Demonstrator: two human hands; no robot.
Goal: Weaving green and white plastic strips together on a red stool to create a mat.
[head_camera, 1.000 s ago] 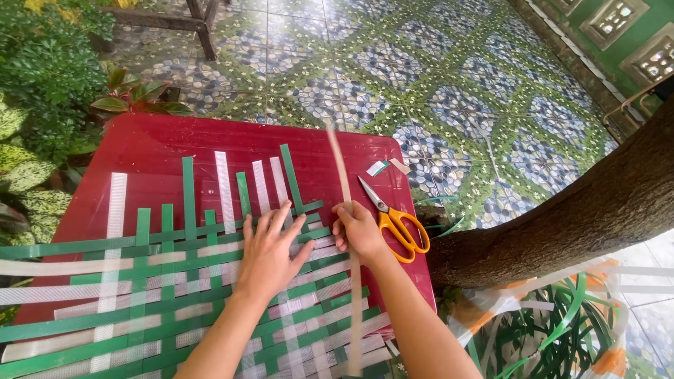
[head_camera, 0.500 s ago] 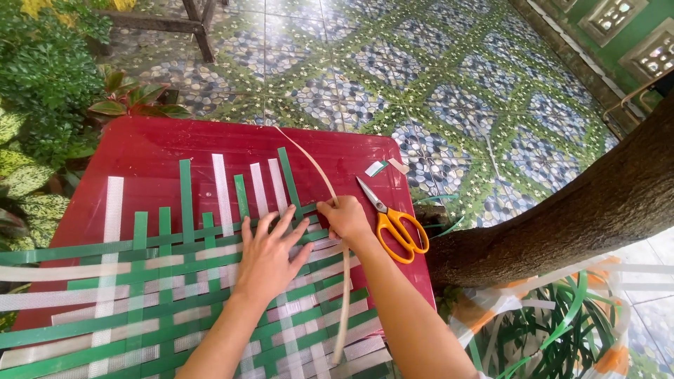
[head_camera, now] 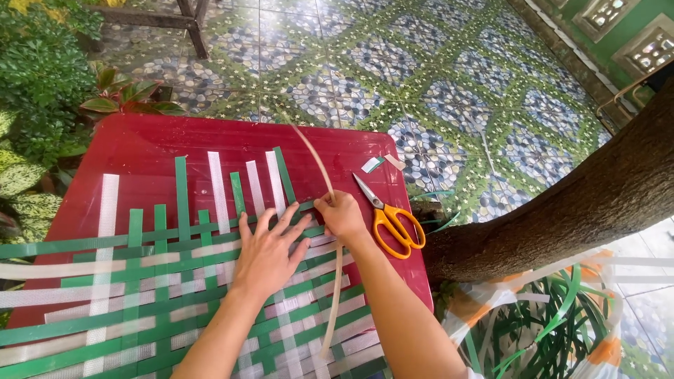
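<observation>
Now strip (head_camera: 319, 165) lower, right hand (head_camera: 342, 215) nearer.

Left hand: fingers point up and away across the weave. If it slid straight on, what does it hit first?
The left hand lies flat on the woven mat. Straight ahead its fingers would probably first meet the loose white strip ends and green strip ends, then bare red table.

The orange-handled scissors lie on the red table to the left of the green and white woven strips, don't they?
Not quite: the orange-handled scissors lie on the red table to the right of the green and white woven strips, as the head view shows.
</observation>
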